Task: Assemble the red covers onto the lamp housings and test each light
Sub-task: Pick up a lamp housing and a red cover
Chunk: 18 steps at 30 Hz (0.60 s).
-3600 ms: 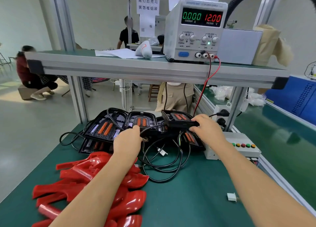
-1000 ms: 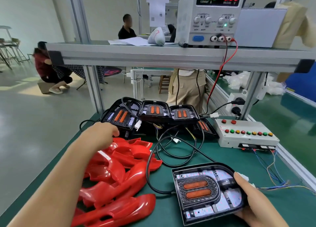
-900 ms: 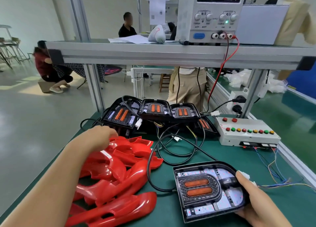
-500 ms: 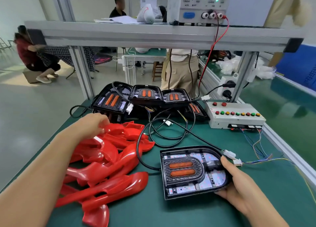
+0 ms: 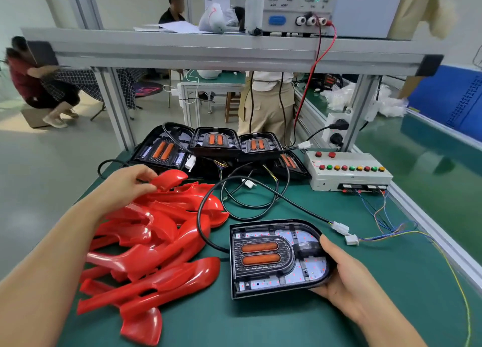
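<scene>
Pulling that red cover (image 5: 170,177) free could drag the tangled pile of covers (image 5: 156,245) along or snag the black cable (image 5: 202,216) beside it. The left hand (image 5: 127,183) pinches its glossy tip. The right hand (image 5: 347,276) grips the lamp housing (image 5: 273,258), which lies face-up on the green mat (image 5: 260,323), its orange strips bare.

We find bare mat (image 5: 273,325) along the near edge, before the lamp housing (image 5: 276,258). The red covers (image 5: 156,245) fill the left; looped black cables (image 5: 250,200) and stacked housings (image 5: 221,145) block the back beside the button box (image 5: 347,174).
</scene>
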Each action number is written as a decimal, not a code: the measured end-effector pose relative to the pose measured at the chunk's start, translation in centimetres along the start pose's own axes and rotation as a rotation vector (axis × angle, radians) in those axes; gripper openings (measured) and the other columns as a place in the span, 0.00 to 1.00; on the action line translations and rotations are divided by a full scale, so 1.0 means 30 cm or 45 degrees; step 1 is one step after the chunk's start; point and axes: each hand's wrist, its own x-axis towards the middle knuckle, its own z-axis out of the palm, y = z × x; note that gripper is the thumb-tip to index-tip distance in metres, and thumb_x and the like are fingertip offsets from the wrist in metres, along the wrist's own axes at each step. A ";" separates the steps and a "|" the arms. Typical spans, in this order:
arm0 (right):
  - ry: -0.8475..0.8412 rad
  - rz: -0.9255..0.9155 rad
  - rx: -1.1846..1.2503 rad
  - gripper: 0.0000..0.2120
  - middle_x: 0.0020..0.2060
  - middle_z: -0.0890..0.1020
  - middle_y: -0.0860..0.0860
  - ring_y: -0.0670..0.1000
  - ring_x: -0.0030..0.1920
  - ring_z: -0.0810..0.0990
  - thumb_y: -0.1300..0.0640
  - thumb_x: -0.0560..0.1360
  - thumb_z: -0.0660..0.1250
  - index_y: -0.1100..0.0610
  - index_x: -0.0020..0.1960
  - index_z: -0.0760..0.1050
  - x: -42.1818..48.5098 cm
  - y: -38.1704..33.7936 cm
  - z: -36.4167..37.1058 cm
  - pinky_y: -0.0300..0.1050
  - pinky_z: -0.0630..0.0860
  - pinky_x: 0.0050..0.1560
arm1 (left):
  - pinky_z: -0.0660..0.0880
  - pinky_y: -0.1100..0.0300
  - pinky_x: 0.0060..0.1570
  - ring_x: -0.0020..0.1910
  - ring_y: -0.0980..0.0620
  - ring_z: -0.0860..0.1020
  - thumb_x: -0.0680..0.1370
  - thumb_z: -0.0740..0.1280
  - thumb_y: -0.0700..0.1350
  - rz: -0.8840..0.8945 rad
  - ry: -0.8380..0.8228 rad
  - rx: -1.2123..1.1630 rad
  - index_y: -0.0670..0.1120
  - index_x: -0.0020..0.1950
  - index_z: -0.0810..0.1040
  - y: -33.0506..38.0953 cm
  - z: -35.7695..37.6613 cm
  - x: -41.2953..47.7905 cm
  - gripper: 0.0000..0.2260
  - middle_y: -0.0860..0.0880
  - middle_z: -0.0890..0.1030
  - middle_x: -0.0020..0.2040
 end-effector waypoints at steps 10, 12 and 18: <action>0.022 -0.035 0.018 0.17 0.49 0.85 0.59 0.58 0.45 0.86 0.51 0.81 0.58 0.61 0.54 0.81 0.017 0.015 -0.016 0.52 0.82 0.37 | 0.71 0.51 0.53 0.52 0.44 0.77 0.75 0.69 0.40 0.330 0.520 0.137 0.43 0.58 0.80 0.319 -0.001 -0.039 0.12 0.44 0.80 0.50; 0.010 -0.049 0.040 0.19 0.49 0.85 0.60 0.58 0.44 0.86 0.51 0.81 0.58 0.62 0.48 0.84 0.022 0.017 -0.017 0.52 0.82 0.34 | 0.70 0.55 0.51 0.49 0.48 0.77 0.74 0.71 0.43 0.469 0.394 0.090 0.46 0.57 0.81 0.453 0.054 -0.081 0.12 0.47 0.80 0.48; 0.010 -0.064 0.039 0.22 0.49 0.85 0.59 0.58 0.45 0.86 0.48 0.82 0.56 0.61 0.50 0.84 0.028 0.024 -0.005 0.50 0.82 0.34 | 0.69 0.54 0.56 0.54 0.47 0.75 0.77 0.66 0.50 0.620 -0.228 0.224 0.50 0.60 0.81 0.649 0.324 -0.187 0.13 0.47 0.78 0.49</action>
